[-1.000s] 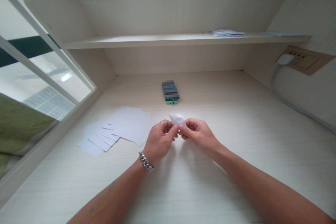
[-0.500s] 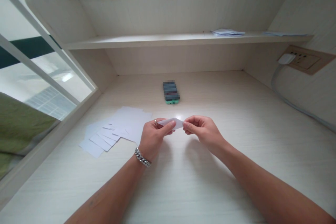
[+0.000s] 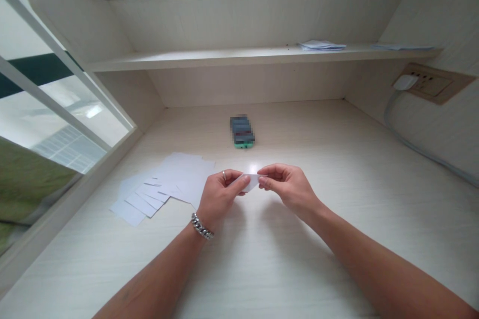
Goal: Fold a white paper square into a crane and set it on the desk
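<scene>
Head view, small white paper: held (image 3: 253, 183) over the counter (image 3: 239, 269), between the two hands.
Left hand: its fingers grasp (image 3: 220, 194) the paper's left part, thumb on top.
Right hand: its fingers pinch (image 3: 290, 184) the paper's right end.
Loose sheets: spread (image 3: 183, 172) on the counter, beside the left hand.
Good handling: probably a firm left grip and a light right pinch, edges aligned before pressing, to avoid stray creases.
</scene>
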`<state>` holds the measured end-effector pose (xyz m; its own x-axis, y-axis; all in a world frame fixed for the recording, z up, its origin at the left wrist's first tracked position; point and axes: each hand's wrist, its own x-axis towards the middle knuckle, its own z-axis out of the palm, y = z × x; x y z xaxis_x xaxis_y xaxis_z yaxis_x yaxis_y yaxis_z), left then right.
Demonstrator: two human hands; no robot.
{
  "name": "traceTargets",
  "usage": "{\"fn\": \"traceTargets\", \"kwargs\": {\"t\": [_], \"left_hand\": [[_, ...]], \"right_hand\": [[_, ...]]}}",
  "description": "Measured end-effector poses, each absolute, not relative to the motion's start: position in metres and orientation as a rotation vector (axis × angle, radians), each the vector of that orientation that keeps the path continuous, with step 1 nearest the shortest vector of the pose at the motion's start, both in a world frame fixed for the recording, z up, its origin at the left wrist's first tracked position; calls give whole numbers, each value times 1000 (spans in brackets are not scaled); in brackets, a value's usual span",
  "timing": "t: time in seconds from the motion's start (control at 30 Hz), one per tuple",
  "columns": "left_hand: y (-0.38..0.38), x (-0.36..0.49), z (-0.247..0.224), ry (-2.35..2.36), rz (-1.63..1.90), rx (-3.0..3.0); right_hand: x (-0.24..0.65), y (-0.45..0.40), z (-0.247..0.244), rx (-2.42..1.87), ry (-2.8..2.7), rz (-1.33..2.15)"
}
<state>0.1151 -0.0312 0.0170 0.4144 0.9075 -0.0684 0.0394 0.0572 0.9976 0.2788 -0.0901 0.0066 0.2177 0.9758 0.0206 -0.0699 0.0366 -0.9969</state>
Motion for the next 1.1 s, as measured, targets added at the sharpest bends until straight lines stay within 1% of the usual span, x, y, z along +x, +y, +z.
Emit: {"fn": "traceTargets", "kwargs": {"t": [0.37,0.5,0.7,0.97,1.1], "left_hand": [[-33,119,15,872,809,1374],[-31,119,13,898,829,1271],[-32,117,15,841,890,1240],[-37,117,16,840,891,1400],[-38,116,13,793,918,1428]], "right_hand": [[275,-92,13,-1239,-1056,1117],[275,-92,14,-1227,-1033,1127],[278,-90,8,-1242,-965,1064],[274,-94,4,-1192,-1102,956],[271,-95,4,-1232,-1142,821]]}}
